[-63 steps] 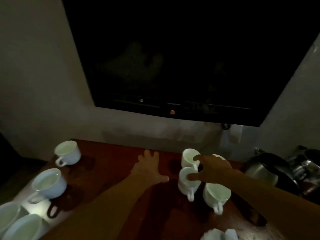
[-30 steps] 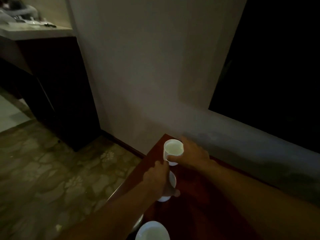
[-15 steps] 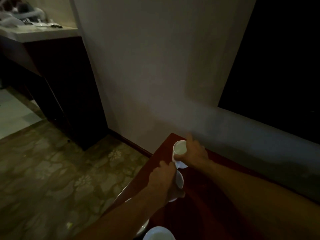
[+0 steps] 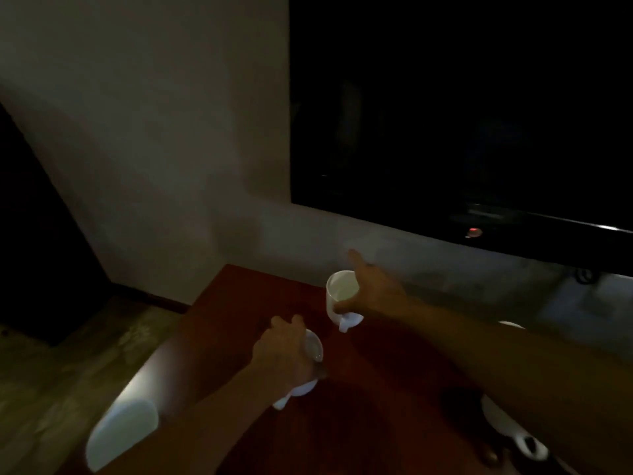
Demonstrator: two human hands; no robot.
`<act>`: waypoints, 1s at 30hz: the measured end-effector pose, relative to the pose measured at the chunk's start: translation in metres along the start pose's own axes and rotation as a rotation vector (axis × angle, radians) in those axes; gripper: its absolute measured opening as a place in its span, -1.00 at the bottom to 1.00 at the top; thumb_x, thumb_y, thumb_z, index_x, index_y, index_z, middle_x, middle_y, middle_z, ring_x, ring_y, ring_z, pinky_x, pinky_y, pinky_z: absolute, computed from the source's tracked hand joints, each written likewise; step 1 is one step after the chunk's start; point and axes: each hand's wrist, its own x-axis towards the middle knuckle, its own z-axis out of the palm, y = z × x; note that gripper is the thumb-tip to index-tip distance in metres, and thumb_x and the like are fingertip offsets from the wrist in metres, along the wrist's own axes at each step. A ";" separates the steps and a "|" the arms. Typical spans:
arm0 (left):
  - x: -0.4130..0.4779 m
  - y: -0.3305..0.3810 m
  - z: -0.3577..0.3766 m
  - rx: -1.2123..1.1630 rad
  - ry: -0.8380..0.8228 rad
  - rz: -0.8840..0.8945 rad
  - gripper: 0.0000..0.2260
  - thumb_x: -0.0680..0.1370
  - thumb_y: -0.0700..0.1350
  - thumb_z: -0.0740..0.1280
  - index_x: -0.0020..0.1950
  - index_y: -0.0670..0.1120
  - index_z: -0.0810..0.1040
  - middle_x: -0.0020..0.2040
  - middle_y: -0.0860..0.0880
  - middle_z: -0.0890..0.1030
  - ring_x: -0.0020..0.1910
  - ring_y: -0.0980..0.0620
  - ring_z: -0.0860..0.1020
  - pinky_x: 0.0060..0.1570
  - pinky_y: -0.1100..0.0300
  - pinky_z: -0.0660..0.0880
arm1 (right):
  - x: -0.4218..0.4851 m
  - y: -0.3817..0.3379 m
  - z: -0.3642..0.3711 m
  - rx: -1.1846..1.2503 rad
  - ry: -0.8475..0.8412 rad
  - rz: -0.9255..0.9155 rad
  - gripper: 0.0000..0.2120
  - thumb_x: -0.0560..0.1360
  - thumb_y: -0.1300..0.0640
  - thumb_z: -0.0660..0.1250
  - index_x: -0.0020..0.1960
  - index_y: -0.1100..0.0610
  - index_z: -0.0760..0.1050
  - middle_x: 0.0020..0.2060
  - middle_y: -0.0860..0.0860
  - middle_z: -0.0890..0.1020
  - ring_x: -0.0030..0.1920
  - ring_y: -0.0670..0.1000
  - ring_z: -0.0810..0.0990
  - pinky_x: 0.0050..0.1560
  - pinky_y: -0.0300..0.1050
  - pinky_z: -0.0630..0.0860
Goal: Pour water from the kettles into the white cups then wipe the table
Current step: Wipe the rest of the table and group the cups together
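Observation:
Two white cups are in my hands over the dark red table [image 4: 239, 303]. My right hand [image 4: 373, 293] grips the far white cup [image 4: 339, 293] by its side, index finger stretched past the rim; the cup's mouth faces up. My left hand [image 4: 284, 354] is curled over the nearer white cup [image 4: 310, 368], covering most of it; only part of its rim, base and handle show. Whether either cup touches the table cannot be told. No kettle is in view.
Another white cup [image 4: 513, 430] with its handle toward me stands at the lower right under my right forearm. A blurred white cup [image 4: 120, 430] sits at the table's left edge. A black screen [image 4: 462, 114] hangs on the wall behind. Patterned floor lies left.
The view has swung right, bringing the screen back in. Both hands still hold their cups and have shifted right and apart, the right-hand cup now farther from the table's corner.

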 end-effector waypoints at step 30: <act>-0.016 0.234 0.100 -0.035 -0.011 -0.065 -0.22 0.38 0.19 0.53 0.43 -0.08 0.24 0.35 -0.14 0.34 0.31 -0.11 0.43 0.19 0.07 0.45 | -0.064 0.206 -0.024 0.078 -0.112 0.085 0.15 0.29 -0.07 0.65 0.63 -0.03 -0.03 0.38 0.12 0.51 0.33 0.18 0.52 0.27 0.12 0.52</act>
